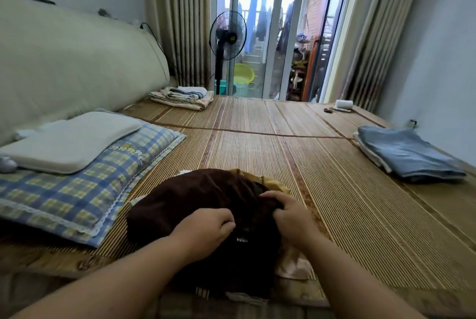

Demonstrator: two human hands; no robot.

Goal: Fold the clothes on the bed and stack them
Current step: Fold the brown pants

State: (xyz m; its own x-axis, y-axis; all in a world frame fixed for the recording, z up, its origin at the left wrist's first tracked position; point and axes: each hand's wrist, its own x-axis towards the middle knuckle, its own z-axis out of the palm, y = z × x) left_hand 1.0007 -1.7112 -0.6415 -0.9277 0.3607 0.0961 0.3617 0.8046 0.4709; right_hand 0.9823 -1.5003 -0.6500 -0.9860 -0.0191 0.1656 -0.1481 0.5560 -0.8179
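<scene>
A dark brown garment point(195, 197) lies crumpled on top of a pile at the near edge of the bed's bamboo mat point(334, 189). A mustard-yellow cloth point(275, 182) and a pale pink one point(296, 266) peek out from under it. My left hand point(206, 231) grips the brown fabric near its middle, fingers curled into it. My right hand point(288, 211) grips the same garment just to the right, fingers bunching the cloth. A folded stack with blue jeans on top point(407, 153) sits at the right side of the mat.
A blue plaid pillow point(77, 195) with a grey pad point(69, 140) on it lies to the left, against a padded headboard point(64, 61). Folded linens point(183, 97) rest at the far left corner. A standing fan point(228, 37) and glass balcony door are beyond the bed. A small white roll point(343, 104) sits far right.
</scene>
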